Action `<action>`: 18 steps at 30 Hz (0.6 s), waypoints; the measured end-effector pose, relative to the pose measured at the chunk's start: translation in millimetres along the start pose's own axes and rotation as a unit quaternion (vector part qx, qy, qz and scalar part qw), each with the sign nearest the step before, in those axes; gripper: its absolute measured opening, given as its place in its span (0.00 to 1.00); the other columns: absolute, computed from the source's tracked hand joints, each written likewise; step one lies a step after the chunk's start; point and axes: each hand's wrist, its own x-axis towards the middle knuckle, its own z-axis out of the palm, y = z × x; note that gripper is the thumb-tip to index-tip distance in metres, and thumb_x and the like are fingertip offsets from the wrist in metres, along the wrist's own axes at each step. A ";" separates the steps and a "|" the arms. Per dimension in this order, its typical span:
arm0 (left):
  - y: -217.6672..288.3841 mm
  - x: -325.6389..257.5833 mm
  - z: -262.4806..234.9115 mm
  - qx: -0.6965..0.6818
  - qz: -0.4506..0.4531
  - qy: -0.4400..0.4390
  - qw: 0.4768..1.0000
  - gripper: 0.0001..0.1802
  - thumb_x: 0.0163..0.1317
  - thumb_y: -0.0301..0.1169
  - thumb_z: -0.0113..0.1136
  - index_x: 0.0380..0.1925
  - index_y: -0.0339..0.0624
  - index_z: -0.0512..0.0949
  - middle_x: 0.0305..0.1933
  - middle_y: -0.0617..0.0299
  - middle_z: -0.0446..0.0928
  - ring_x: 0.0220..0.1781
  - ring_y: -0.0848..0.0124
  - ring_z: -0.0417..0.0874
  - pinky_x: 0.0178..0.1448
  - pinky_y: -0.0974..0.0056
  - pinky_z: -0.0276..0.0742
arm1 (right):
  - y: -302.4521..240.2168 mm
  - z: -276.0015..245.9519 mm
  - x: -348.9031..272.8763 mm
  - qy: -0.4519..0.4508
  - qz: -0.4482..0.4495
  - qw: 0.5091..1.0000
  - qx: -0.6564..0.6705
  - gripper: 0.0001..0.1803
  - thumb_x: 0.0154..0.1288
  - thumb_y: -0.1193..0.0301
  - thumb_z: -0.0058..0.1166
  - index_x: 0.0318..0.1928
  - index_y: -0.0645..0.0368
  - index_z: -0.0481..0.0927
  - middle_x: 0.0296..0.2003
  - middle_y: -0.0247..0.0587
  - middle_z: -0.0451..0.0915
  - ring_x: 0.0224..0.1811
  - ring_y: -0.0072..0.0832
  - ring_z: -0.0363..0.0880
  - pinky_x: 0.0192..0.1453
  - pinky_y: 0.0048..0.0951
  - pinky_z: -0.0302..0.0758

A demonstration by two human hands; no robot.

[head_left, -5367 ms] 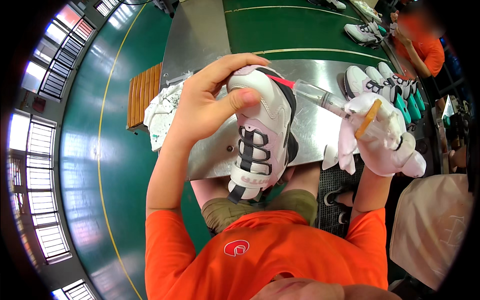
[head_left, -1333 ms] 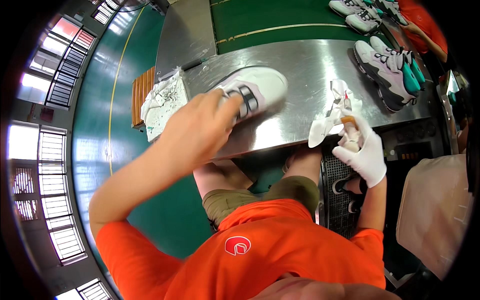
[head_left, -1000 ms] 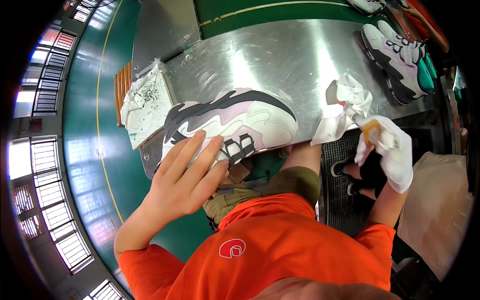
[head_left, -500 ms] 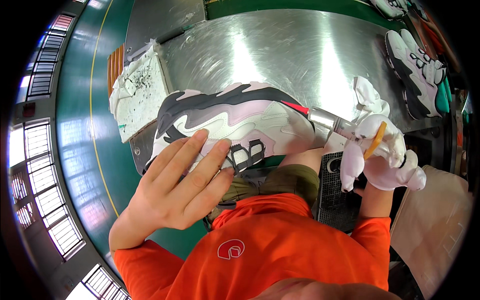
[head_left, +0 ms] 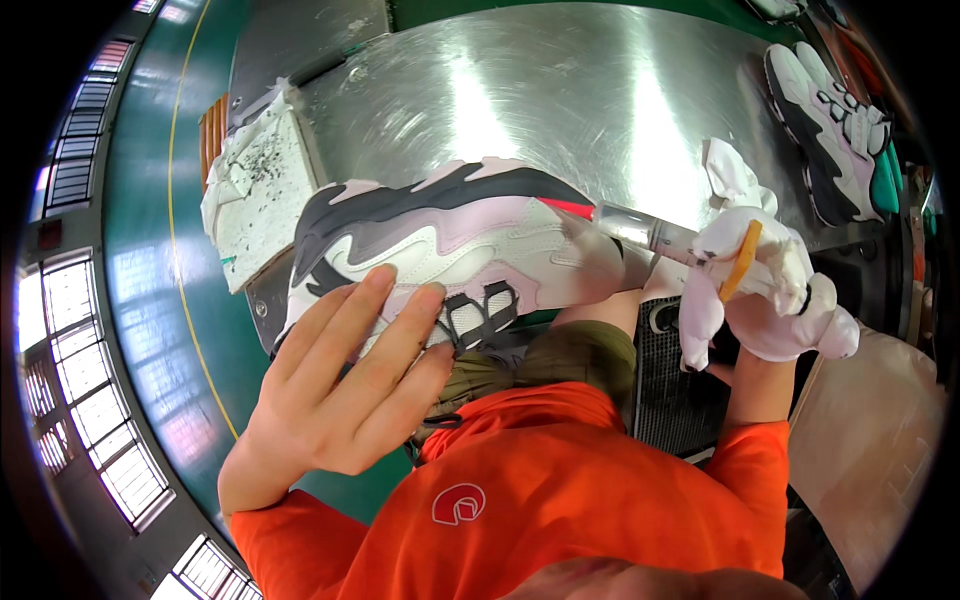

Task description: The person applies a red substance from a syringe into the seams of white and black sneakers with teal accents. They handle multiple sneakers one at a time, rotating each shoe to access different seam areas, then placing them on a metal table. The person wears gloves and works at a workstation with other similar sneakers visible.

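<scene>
Lying lengthwise across the steel table's (head_left: 520, 90) near edge, the sneaker (head_left: 450, 250) points right, smooth white-pink panels over dark wavy trim. Left hand (head_left: 340, 390) spreads flat against it; gloved right hand (head_left: 770, 290) grips a metal tool (head_left: 640, 230).

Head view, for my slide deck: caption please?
Bare left hand steadies sneaker; gloved right hand applies tool.

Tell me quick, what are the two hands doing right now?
Left hand: open, bare, fingers spread flat against the sneaker.
Right hand: white-gloved, closed around a metal-tipped tool pointed at the sneaker.
</scene>
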 end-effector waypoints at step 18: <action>13.5 2.0 -3.5 0.031 -0.035 -0.048 0.998 0.05 0.65 0.34 0.62 0.34 0.46 0.79 0.49 0.57 0.86 0.53 0.51 0.84 0.46 0.58 0.83 | 6.3 -19.7 -28.6 0.029 -0.001 0.999 0.033 0.44 0.47 0.48 0.62 0.55 0.74 0.74 0.29 0.53 0.79 0.22 0.35 0.80 0.29 0.30 0.79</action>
